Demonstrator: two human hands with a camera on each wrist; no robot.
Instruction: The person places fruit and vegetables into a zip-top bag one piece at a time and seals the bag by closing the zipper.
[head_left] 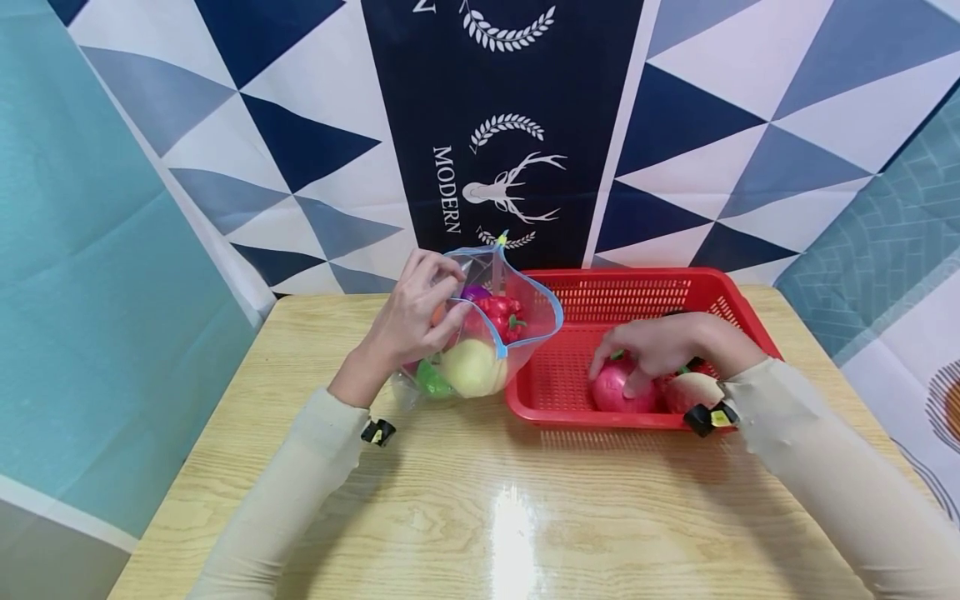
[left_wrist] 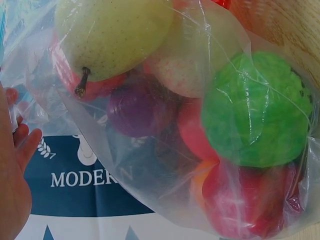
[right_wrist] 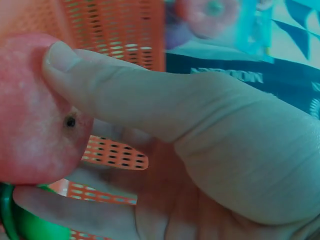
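In the head view, my left hand grips the rim of a clear plastic zip bag with a blue edge and yellow slider. The bag's mouth gapes upward. Through the plastic in the left wrist view show a yellow-green pear, a bumpy green fruit, a purple fruit and several reddish ones. A red bell pepper lies near the mouth. My right hand reaches into the red basket, thumb and fingers curled round a pink round fruit.
Beside the pink fruit in the basket sits a pale peach-coloured fruit, with other red and green pieces partly hidden by my right hand. Bag and basket stand side by side on a wooden table. A patterned cloth hangs behind.
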